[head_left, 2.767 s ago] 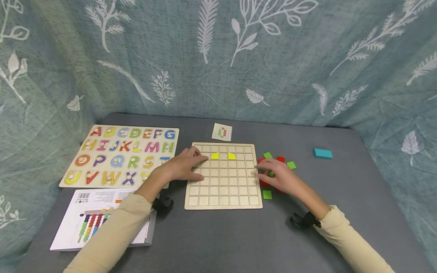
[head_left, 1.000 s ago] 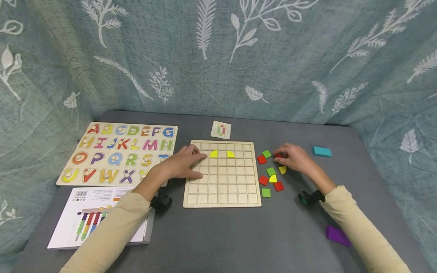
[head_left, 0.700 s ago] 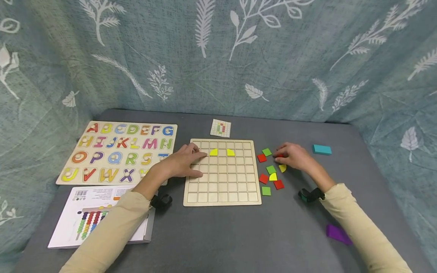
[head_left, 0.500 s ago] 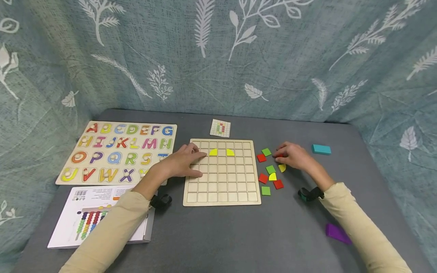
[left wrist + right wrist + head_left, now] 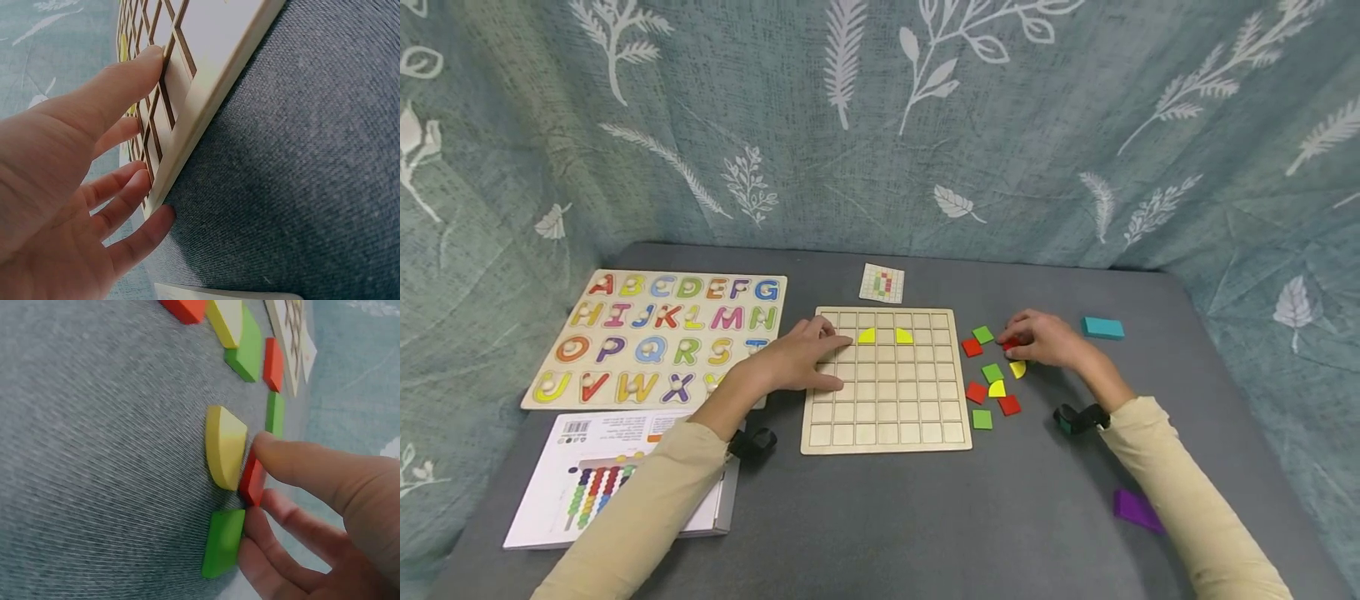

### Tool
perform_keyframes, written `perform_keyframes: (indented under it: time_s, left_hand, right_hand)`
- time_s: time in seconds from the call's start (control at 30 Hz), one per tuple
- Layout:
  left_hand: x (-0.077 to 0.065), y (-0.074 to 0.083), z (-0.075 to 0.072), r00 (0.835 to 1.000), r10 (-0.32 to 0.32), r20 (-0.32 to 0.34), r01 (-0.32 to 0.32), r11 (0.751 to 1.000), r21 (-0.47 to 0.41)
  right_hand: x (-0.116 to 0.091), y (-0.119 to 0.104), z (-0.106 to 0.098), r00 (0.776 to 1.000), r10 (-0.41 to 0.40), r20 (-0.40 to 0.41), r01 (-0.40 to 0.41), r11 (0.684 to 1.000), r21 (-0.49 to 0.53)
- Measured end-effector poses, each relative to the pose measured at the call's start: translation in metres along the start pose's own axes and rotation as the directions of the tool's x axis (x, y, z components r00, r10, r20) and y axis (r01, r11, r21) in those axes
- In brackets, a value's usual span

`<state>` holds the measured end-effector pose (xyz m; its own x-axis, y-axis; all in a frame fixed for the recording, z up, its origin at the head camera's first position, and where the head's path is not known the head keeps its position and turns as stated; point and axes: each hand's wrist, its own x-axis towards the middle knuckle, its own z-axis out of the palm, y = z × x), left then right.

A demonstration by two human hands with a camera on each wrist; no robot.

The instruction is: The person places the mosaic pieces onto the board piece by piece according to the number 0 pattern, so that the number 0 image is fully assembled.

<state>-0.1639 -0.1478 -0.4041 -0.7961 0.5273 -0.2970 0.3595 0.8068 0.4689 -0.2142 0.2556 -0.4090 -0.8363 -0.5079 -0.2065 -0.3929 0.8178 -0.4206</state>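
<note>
My left hand (image 5: 801, 358) rests at the left edge of a wooden grid board (image 5: 887, 390), thumb and fingers spread and relaxed. In the left wrist view, the thumb (image 5: 134, 75) touches the grid. Two yellow quarter-circle tiles, one left (image 5: 867, 336) and one right (image 5: 904, 336), sit in the board's upper cells. Right of the board, my right hand (image 5: 1047, 340) pinches a red square tile (image 5: 253, 478) between thumb and fingers, down by the table. A yellow quarter-circle tile (image 5: 225, 450) and a green square tile (image 5: 224, 542) lie beside it; the hand hides that green one in the head view.
Several loose red, green and yellow tiles (image 5: 982, 419) lie right of the board. Behind it is a pattern card (image 5: 882, 283). An alphabet puzzle (image 5: 591, 363) and a white box (image 5: 542, 500) are left; a teal block (image 5: 1102, 327) and a purple block (image 5: 1137, 510) are right.
My right hand has moved right and away from the board's edge, uncovering the loose tiles, and now pinches a red tile. It holds still in the last second. The left hand stays put.
</note>
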Motion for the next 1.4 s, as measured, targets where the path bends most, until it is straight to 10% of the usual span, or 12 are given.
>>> perform_keyframes:
  time_s: [1.4]
  left_hand:
    - [-0.0015,0.0031,-0.0005,1.000,0.010,-0.014,-0.010,1.000,0.001]
  right_hand:
    - [-0.0048,0.0016,0.0067,0.998,0.040,-0.044,-0.043,0.998,-0.047]
